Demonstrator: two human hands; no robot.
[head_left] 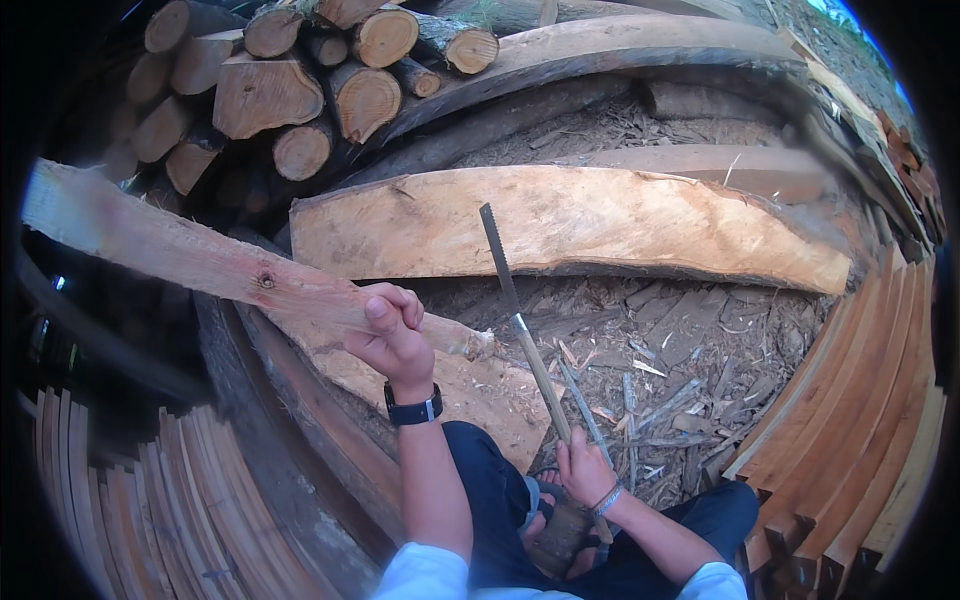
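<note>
My left hand (393, 335) is closed around a long, rough wooden plank (210, 265), near its right end. Pinkish, with a dark knot, the plank slants up to the far left. In my right hand (585, 470), low at the centre, is the pale wooden handle of a long-handled saw (502, 262). Its narrow dark blade points up and shows teeth near the tip. Blade and plank are apart. Beneath the plank lies a broad flat slab of wood (460, 400), partly hidden by the plank and my arm.
A thick sawn slab (560, 225) lies across the middle ahead. Cut logs (385, 40) are piled at the upper left. Stacked boards stand on the right (850, 400) and lower left (190, 500). Bark and wood chips (690, 350) cover the ground between. My bent legs are below.
</note>
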